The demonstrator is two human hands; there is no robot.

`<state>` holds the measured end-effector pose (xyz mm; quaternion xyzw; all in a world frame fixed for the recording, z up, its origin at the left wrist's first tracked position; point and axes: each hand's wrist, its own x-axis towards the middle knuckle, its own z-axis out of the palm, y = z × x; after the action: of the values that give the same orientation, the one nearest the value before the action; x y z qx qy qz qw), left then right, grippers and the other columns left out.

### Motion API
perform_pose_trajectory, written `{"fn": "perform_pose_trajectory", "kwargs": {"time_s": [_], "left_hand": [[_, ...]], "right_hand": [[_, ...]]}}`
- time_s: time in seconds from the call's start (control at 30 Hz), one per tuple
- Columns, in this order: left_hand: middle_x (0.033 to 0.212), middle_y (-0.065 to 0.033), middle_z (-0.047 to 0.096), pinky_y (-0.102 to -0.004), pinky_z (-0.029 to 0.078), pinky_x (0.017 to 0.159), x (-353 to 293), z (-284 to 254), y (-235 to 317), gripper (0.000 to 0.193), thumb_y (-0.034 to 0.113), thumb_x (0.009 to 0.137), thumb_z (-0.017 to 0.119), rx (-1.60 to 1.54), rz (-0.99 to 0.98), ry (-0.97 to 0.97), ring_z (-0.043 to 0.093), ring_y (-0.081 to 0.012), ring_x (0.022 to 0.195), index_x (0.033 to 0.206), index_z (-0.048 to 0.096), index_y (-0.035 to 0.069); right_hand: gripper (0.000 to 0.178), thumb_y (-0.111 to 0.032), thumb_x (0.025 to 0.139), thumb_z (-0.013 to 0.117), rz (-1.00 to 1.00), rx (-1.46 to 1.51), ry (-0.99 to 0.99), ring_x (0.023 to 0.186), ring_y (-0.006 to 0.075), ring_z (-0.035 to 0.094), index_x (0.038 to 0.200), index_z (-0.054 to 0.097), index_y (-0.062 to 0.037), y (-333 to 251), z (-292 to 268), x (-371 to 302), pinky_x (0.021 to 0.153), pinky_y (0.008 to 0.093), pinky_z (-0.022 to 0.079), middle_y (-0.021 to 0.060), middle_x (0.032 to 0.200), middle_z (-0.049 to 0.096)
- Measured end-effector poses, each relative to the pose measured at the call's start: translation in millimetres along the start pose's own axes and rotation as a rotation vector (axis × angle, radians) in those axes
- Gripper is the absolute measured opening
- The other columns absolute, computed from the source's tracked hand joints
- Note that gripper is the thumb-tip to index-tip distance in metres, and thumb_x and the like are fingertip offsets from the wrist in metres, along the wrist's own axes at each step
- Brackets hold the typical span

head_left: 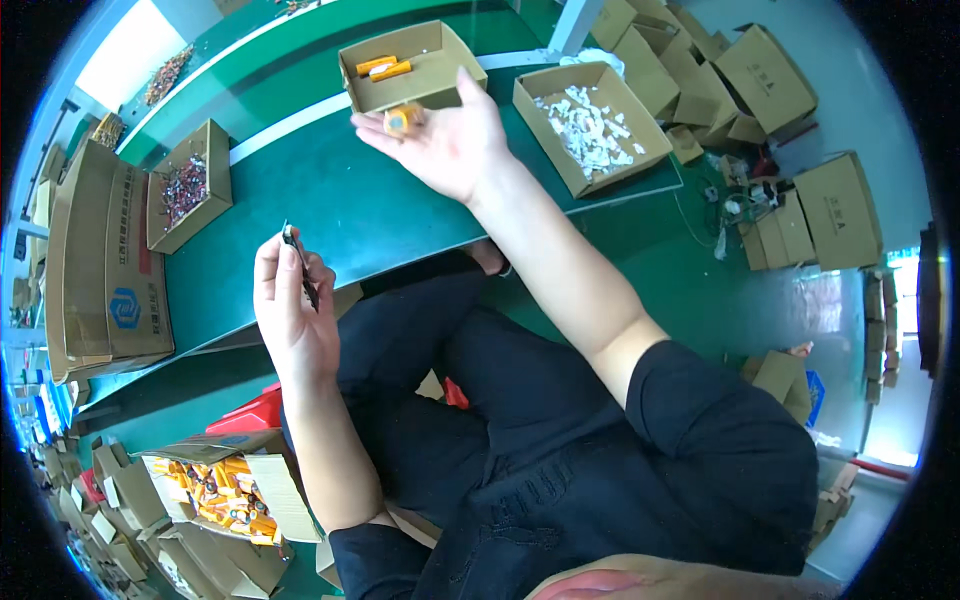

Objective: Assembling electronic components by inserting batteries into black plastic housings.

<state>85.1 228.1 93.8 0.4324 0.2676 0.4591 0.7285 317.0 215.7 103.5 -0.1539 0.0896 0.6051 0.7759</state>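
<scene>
My left hand (pixel 290 300) is raised near the table's front edge, fingers closed round a thin dark tool (pixel 303 270) with a narrow tip pointing up; its exact kind cannot be made out. My right hand (pixel 450 145) reaches over the table, palm up, fingers stretched out and thumb apart. A short orange cylinder (pixel 404 120), slightly blurred, is at its fingers, in front of a shallow cardboard box (pixel 440 62); I cannot tell whether it rests on them or is in the air. Inside that box lie orange cylinders (pixel 385 68).
A box of white scraps (pixel 590 130) stands at the table's right end. On the left are a box of small dark and red parts (pixel 185 190) and a tall carton (pixel 110 270). An open carton of orange cylinders (pixel 225 495) is low left. Cardboard boxes (pixel 765 75) are stacked at right.
</scene>
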Motion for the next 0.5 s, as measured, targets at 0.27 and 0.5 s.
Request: {"fn": "perform_pose_trajectory", "kwargs": {"time_s": [0.27,0.5], "left_hand": [[0.080,-0.0005,0.051,-0.0199,0.036,0.067,-0.9,-6.6,5.6,0.022,0.025,0.106,0.059,0.073,-0.008,0.073,0.046,-0.0071,0.072,0.117,0.061,0.006],[0.079,0.0004,0.050,-0.0189,0.034,0.064,-0.3,-8.5,1.8,0.023,0.027,0.106,0.059,0.176,-0.068,0.042,0.044,-0.0060,0.071,0.113,0.063,0.006]], "right_hand": [[0.052,-0.044,0.106,0.046,0.046,-0.196,-0.077,0.093,0.0257,0.065,0.129,0.049,0.0027,29.7,-79.7,8.3,0.081,0.0387,0.057,0.0157,0.098,0.061],[0.040,-0.039,0.107,0.046,0.056,-0.111,0.148,0.059,0.0135,0.052,0.103,0.061,-0.0020,10.3,-99.5,36.1,0.055,0.0261,0.044,0.0023,0.073,0.055]]}}
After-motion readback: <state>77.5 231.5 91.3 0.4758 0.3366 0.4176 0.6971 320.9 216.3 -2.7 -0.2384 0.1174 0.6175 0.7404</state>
